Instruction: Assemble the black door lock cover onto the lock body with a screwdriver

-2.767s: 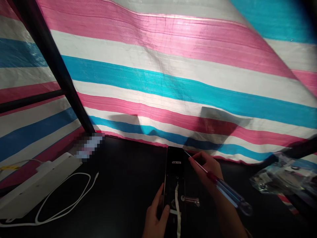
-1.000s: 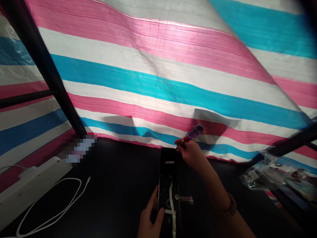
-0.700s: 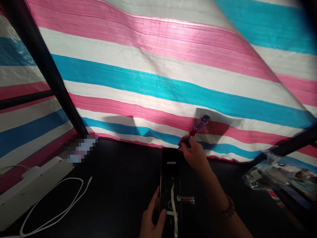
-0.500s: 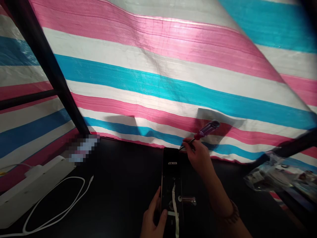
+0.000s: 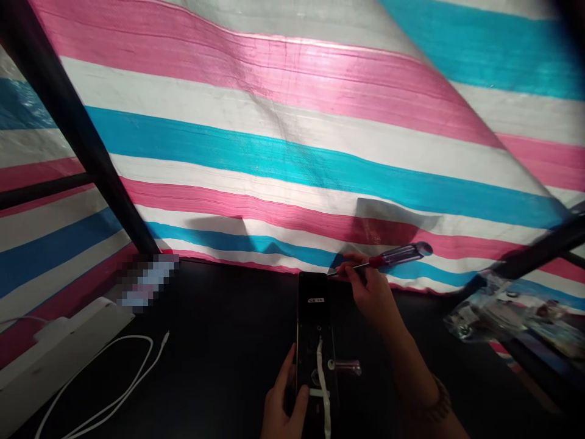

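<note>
A long black door lock panel (image 5: 315, 311) lies on the dark table in front of me, with a small white label near its far end. A metallic lever handle (image 5: 348, 366) sticks out from its right side, and a whitish cable (image 5: 323, 378) runs down its near half. My left hand (image 5: 284, 402) is closed on the panel's left edge, thumb on top. Between the fingers of my right hand (image 5: 368, 285) is the shaft of a screwdriver (image 5: 402, 253) with a clear purplish handle and red collar. Its tip is at the panel's far right corner; exact contact is hard to see.
On the left are a white power strip (image 5: 68, 347) and a looped white cable (image 5: 137, 381). Clear plastic bags (image 5: 484, 308) with small parts lie at the right. A striped tarp (image 5: 256, 158) hangs behind the table (image 5: 219, 341), between dark frame poles (image 5: 86, 146).
The screwdriver's handle has swung down and to the right, so the tool lies flatter. My left hand and the lock panel keep their place. The view has shifted slightly.
</note>
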Demonstrator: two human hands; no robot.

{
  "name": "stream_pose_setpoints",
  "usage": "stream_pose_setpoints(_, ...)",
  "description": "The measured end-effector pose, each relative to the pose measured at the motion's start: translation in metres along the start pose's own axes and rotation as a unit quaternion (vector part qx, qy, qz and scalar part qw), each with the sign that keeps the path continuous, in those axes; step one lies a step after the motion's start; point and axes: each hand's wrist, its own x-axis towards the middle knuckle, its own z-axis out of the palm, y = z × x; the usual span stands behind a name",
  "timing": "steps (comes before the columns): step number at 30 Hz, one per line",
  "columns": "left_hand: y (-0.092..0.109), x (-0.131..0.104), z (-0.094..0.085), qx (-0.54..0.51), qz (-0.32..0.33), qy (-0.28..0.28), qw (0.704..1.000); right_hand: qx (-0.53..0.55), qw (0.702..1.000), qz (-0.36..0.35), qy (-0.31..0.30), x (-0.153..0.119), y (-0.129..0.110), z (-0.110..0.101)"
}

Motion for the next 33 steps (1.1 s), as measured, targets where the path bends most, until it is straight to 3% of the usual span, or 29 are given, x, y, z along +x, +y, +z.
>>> stream_pose_setpoints(7, 0.000, -0.001, 0.001, 0.010, -0.004, 0.004, 1.000, 0.063, 0.997, 0.038, 0.036, -0.006, 0.004, -0.005)
stream_pose_setpoints(10, 0.002, -0.001, 0.001, 0.005, 0.000, 0.038, 0.999, 0.147, 0.985, 0.053, 0.073, -0.017, -0.004, -0.006)
stream_pose_setpoints(14, 0.020, -0.003, -0.006, 0.026, 0.027, 0.135, 0.990, 0.348, 0.929, 0.106, 0.064, -0.056, -0.015, 0.000)
stream_pose_setpoints(18, 0.049, -0.006, -0.015, 0.053, 0.042, 0.085, 0.994, 0.440, 0.874, 0.207, 0.003, -0.106, -0.017, 0.015)
stream_pose_setpoints(22, 0.062, -0.008, -0.016, 0.067, -0.003, 0.042, 0.997, 0.450, 0.857, 0.250, 0.010, -0.138, -0.010, 0.025)
stream_pose_setpoints(27, 0.058, -0.009, -0.014, 0.085, -0.047, 0.038, 0.995, 0.438, 0.852, 0.287, 0.018, -0.154, 0.001, 0.027)
stream_pose_setpoints(30, 0.055, 0.003, -0.029, 0.145, -0.021, 0.050, 0.988, 0.405, 0.864, 0.292, 0.064, -0.154, 0.009, 0.015)
stream_pose_setpoints(33, 0.051, 0.030, -0.054, 0.258, 0.058, 0.048, 0.963, 0.303, 0.892, 0.299, 0.155, -0.148, 0.027, -0.011)
